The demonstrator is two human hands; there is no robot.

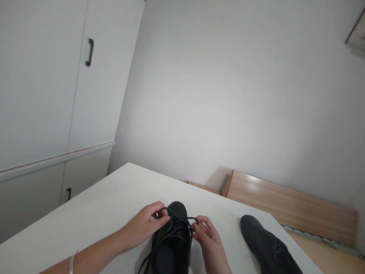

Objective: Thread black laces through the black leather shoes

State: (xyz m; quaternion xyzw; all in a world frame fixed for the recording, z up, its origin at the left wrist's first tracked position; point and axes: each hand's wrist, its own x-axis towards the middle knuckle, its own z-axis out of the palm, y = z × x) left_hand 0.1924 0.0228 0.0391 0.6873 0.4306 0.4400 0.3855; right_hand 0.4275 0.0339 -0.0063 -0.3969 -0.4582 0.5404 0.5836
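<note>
1. The left hand (149,220) comes in from the lower left, its forearm slanting up and to the right across the desk (122,194), with a silver-coloured bracelet (71,263) round the wrist
2. Its back is turned upward, and the thumb and index finger reach over the left side of the black lace-up shoe (171,243); the other fingers are bent and partly hidden
3. The left grip is together, thumb and fingertip pinching the dark shoelace (191,218), which arches away from it over the front of the shoe
4. The right hand (210,238) rises from the bottom edge on the shoe's other side, wrist low, leaning up and to the left, fingers curled inward
5. The right grip is clamped on the same shoelace, which bends at the fingertips just beside the shoe's right edge
6. Between both hands, the shoe rests on the desk with its toe pointing away from the person and its opening nearest; loose lace also trails down its left side
7. A second black shoe (269,245) lies on the desk to the right, well apart from either hand, near the desk's right edge
</note>
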